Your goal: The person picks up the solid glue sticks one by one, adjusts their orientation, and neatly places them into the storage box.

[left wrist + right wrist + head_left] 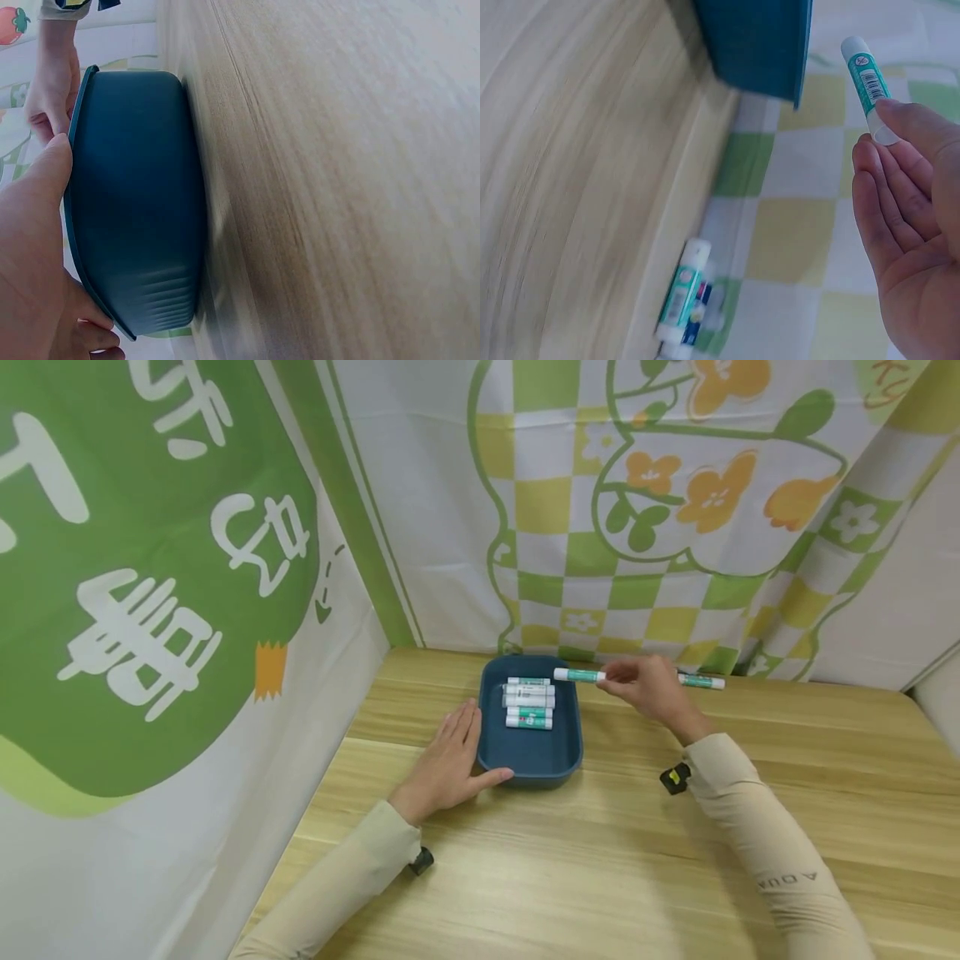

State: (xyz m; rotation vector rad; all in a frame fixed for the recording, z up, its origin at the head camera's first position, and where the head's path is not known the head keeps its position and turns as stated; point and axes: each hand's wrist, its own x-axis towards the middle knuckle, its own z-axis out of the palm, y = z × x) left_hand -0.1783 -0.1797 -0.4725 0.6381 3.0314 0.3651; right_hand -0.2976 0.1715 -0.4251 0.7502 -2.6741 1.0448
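Observation:
My right hand [648, 685] pinches a white and green glue stick [576, 675] by one end, between thumb and fingertips. The glue stick hangs level above the right rim of a dark blue plastic bin [528, 760]. In the right wrist view the held glue stick [866, 79] shows a barcode label. Several glue sticks [529, 718] lie side by side inside the bin. My left hand [450, 760] rests against the bin's left side, fingers extended; its thumb [56, 161] touches the front rim.
Behind my right hand, another green and white glue stick [705, 682] lies at the table's back edge. Beside it, the right wrist view shows a dark blue labelled tube [694, 322]. A patterned curtain [660, 552] hangs behind the wooden table [570, 868].

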